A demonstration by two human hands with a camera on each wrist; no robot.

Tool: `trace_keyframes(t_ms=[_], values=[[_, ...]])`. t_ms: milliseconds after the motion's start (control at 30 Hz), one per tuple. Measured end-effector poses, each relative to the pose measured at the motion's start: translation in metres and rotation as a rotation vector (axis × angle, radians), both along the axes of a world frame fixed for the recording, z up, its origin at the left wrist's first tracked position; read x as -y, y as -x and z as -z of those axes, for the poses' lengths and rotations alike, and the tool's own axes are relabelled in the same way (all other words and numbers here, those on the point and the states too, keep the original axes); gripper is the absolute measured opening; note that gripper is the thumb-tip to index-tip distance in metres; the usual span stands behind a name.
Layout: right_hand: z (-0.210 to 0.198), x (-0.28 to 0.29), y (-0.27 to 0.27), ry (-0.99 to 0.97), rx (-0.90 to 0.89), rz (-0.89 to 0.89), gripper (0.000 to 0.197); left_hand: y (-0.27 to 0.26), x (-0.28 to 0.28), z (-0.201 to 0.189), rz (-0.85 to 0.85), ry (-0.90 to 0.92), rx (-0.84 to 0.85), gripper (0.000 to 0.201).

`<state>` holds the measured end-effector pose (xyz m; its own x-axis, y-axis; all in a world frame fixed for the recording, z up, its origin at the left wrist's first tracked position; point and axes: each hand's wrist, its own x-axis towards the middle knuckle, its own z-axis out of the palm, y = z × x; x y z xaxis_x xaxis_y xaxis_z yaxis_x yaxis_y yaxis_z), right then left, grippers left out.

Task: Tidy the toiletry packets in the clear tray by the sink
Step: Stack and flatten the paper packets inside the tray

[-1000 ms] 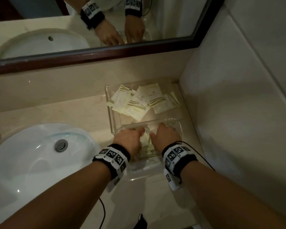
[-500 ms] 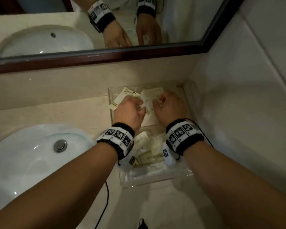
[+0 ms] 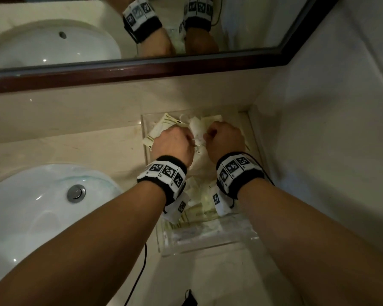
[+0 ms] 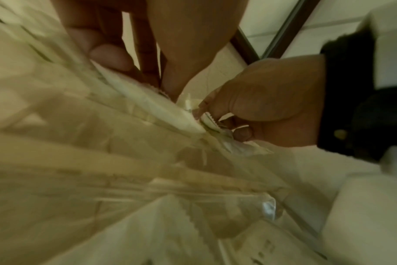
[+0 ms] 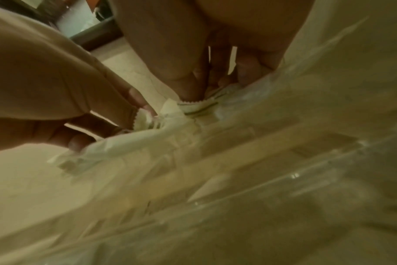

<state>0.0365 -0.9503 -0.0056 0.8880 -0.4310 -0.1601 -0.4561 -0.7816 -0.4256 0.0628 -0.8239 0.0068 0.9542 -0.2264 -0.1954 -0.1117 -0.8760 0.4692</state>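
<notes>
A clear tray stands in the counter's corner, split into a near and a far compartment. Cream toiletry packets with green stripes lie bunched in the far compartment, and more packets lie in the near one. My left hand and right hand are side by side over the far compartment, fingers curled. In the left wrist view my left hand pinches a serrated packet edge while the right hand grips the bunch. In the right wrist view the right hand pinches a striped packet.
A white sink with a metal drain lies left of the tray. The dark-framed mirror runs along the back, and a tiled wall closes the right side. A black cable hangs below the left forearm.
Both hands moved from the near compartment to the far one. The spread-out packets there are now gathered into a bunch between the two hands.
</notes>
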Motion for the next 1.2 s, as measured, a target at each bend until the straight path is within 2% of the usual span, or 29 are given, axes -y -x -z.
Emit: trace_keyframes(t_ms=[233, 467, 700, 767, 867, 1000, 1100, 1200], values=[[-0.016, 0.007, 0.016, -0.085, 0.094, 0.118, 0.021, 0.011, -0.012, -0.011, 0.086, 0.069, 0.019, 0.021], [-0.033, 0.011, 0.076, -0.117, 0.084, 0.191, 0.032, 0.061, -0.035, -0.017, 0.269, 0.081, -0.026, 0.026], [-0.013, -0.015, 0.137, -0.105, -0.194, 0.202, 0.028, 0.110, -0.056, -0.015, 0.458, -0.099, -0.105, 0.016], [-0.009, -0.022, 0.149, -0.144, -0.240, 0.217, 0.022, 0.119, -0.061, -0.009, 0.503, -0.179, -0.135, 0.013], [-0.004, -0.029, 0.160, -0.159, -0.289, 0.231, 0.023, 0.128, -0.064, 0.002, 0.515, -0.241, -0.172, 0.002], [0.012, -0.036, 0.162, -0.197, -0.310, 0.246, 0.024, 0.140, -0.062, 0.015, 0.510, -0.269, -0.210, 0.014], [0.022, -0.037, 0.162, -0.201, -0.318, 0.248, 0.037, 0.144, -0.060, 0.023, 0.497, -0.275, -0.212, 0.026], [0.026, -0.036, 0.162, -0.181, -0.318, 0.238, 0.044, 0.145, -0.058, 0.026, 0.481, -0.289, -0.224, 0.027]])
